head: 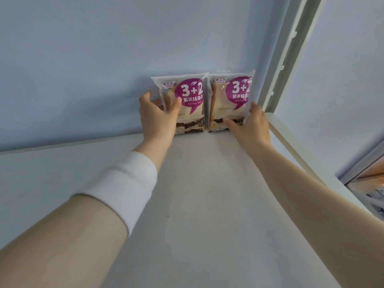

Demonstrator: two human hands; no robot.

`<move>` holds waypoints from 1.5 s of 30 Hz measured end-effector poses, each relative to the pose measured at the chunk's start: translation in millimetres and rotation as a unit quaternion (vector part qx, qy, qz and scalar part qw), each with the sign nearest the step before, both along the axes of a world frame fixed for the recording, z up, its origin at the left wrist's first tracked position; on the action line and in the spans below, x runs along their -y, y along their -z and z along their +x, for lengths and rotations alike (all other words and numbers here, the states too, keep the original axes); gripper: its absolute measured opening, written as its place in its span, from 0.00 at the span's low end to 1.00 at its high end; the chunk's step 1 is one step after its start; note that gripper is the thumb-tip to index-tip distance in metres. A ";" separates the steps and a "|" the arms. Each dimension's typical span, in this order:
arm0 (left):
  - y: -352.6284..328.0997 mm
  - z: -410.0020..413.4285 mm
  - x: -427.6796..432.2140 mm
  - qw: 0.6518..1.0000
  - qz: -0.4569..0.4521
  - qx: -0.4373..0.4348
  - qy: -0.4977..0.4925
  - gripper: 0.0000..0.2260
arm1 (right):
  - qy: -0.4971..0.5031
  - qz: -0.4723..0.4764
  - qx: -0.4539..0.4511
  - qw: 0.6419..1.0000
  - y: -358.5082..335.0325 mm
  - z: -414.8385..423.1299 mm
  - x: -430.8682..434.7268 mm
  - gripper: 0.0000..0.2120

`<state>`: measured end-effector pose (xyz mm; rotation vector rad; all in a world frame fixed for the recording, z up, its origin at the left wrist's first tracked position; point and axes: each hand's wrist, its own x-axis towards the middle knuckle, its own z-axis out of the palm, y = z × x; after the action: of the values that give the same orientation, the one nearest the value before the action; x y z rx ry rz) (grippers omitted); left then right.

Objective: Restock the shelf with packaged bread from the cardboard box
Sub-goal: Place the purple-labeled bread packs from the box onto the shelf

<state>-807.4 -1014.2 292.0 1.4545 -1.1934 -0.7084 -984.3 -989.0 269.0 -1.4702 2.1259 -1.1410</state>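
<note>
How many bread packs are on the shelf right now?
2. The left bread pack stands upright at the back of the shelf, gripped by the left hand; the right bread pack stands beside it, held by the right hand. Others behind them would be hidden.

You wear a wide white fabric band around your left forearm, while your right forearm, left hand and right hand are bare.
</note>
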 end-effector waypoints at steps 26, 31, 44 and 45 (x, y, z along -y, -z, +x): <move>-36.2 -99.6 -506.3 0.546 -0.162 0.690 0.447 0.21 | 0.103 0.354 -0.324 0.871 -27.5 -29.1 -612.1 0.23; 33.3 -187.6 -618.3 0.493 -0.152 0.663 0.543 0.21 | 0.218 0.431 -0.224 0.846 38.9 -93.2 -760.2 0.18; 264.6 -356.6 -702.3 0.405 0.072 0.598 0.688 0.22 | 0.307 0.519 0.068 0.795 238.8 -193.0 -864.4 0.23; 283.0 -370.2 -699.9 0.416 0.127 0.576 0.692 0.24 | 0.314 0.513 0.107 0.792 255.0 -200.5 -859.6 0.23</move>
<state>-1177.6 -314.3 9.0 0.6043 -3.7107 -0.8488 -1184.8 -129.5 14.0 -0.1302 2.4380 -0.1017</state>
